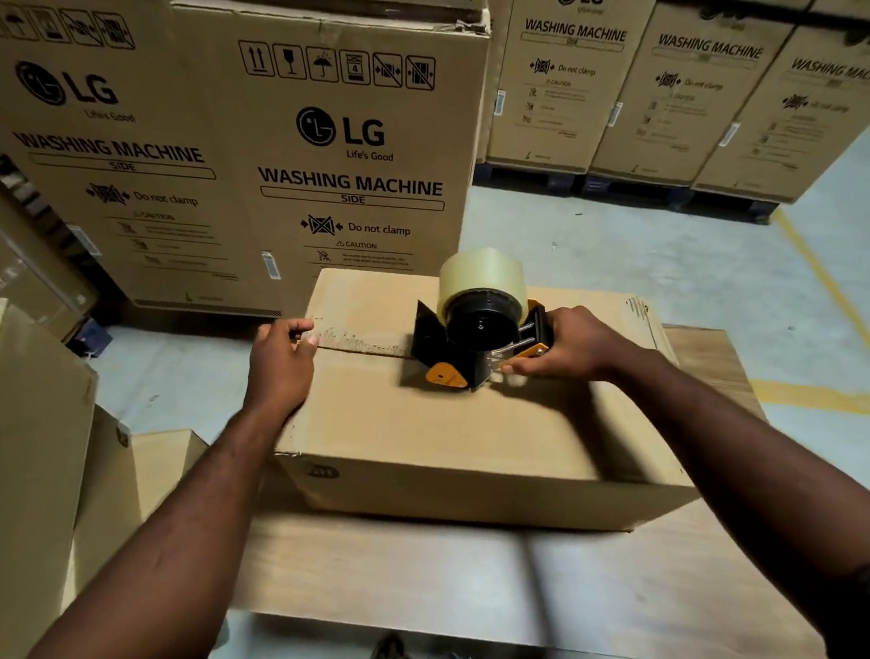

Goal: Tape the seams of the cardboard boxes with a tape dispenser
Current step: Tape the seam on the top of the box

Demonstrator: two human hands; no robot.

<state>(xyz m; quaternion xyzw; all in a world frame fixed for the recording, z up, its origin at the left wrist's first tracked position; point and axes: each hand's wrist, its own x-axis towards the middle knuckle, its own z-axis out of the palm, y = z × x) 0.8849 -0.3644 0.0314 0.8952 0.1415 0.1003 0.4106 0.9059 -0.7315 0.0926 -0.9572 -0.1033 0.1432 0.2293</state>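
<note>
Head view: right grip [563, 346] clamps the likely light tape dispenser [478, 321] by its handle; left grip [281, 365] curls on the cardboard box [430, 432].

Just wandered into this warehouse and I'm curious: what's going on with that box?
A person is sealing a cardboard box. The right hand holds a black-and-orange tape dispenser, loaded with a roll of clear tape, down on the box's top seam, about midway along. The left hand grips the box's left edge at the seam's end. The box sits on a flat brown board; LG washing machine cartons stand behind.
</note>
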